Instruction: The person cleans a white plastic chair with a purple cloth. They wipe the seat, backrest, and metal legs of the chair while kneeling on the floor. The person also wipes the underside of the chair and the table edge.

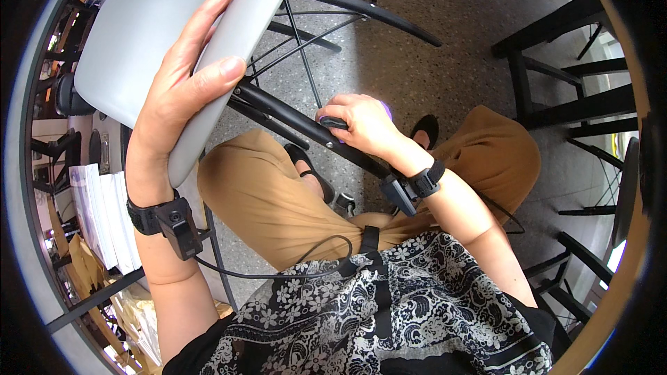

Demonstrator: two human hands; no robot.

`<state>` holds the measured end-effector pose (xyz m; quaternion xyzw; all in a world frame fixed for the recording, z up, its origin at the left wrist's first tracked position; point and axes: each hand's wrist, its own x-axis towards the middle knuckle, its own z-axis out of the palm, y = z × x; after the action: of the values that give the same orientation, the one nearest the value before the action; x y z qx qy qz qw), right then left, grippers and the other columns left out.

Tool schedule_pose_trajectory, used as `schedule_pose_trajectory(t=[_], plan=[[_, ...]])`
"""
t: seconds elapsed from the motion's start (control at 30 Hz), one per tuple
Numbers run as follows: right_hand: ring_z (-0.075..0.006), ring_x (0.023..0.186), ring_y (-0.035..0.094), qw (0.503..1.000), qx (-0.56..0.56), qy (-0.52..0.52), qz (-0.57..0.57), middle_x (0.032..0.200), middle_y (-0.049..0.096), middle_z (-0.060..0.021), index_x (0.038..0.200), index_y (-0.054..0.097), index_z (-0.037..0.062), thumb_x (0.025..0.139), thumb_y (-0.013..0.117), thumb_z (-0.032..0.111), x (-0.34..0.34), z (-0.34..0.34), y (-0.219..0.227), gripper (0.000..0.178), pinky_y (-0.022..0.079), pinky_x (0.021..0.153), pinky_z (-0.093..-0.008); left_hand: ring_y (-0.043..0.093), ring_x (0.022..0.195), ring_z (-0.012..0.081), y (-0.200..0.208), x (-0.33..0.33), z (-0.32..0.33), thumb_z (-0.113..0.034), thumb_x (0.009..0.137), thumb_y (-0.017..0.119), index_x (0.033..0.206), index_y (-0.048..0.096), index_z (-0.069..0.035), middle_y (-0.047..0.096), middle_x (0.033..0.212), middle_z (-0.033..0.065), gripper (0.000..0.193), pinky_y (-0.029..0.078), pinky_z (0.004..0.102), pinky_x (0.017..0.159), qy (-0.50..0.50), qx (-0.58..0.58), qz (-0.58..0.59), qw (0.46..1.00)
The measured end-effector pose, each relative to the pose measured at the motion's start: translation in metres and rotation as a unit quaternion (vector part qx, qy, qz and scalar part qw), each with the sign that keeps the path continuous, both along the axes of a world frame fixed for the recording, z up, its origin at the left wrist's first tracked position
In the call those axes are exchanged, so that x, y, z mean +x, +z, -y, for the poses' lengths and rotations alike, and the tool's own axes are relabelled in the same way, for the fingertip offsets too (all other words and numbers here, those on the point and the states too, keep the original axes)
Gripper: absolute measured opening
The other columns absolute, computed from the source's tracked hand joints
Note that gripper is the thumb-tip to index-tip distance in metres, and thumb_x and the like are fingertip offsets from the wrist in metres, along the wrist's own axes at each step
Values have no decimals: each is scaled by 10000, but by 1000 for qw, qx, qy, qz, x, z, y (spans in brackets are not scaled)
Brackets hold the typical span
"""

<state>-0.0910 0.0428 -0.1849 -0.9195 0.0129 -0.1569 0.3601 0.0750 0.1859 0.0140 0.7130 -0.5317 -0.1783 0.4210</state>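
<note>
Head view: the left hand (182, 90) is clamped on the edge of a grey plastic chair seat (132, 35), thumb over the rim, holding the chair tipped across the lap. The right hand (361, 125) is closed around a small purple tool (385, 108) pressed to a black chair leg (306, 126). The wire bracing (299, 42) and the curved legs look already mounted; judging by this, work on this leg joint is underway, and how much is left cannot be told

The left hand (184, 90) grips the edge of a tipped grey chair seat (132, 35), while the right hand (363, 125) presses a small purple tool (385, 107) on its black leg (292, 119).
</note>
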Motion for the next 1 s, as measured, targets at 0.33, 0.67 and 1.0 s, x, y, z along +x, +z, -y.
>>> schedule_pose_trajectory(t=[0.33, 0.67, 1.0], plan=[[-125, 679, 590, 956, 271, -104, -28, 771, 624, -28, 862, 637, 37, 790, 647, 64, -18, -18, -33, 78, 469, 637, -261, 419, 1256, 257, -1, 1, -1, -415, 736, 620, 1406, 429, -107, 470, 1345, 145, 761, 271, 342, 1066, 3, 1, 16, 1000], [-49, 669, 523, 823, 551, -123, -68, 773, 611, 21, 865, 639, 45, 859, 640, 106, -20, -21, -42, 61, 425, 618, -207, 406, 1283, 274, -1, -3, 3, -401, 726, 630, 1401, 443, -135, 469, 1359, 140, 749, 264, 349, 1077, -1, 3, 27, 1000], [-53, 666, 566, 795, 584, -113, -119, 779, 652, 4, 940, 683, 37, 845, 695, 200, -23, -13, -28, 189, 463, 622, -214, 435, 1249, 248, -1, 2, -3, -414, 729, 624, 1418, 413, -113, 465, 1355, 145, 781, 309, 318, 1035, 4, -11, 0, 1000]])
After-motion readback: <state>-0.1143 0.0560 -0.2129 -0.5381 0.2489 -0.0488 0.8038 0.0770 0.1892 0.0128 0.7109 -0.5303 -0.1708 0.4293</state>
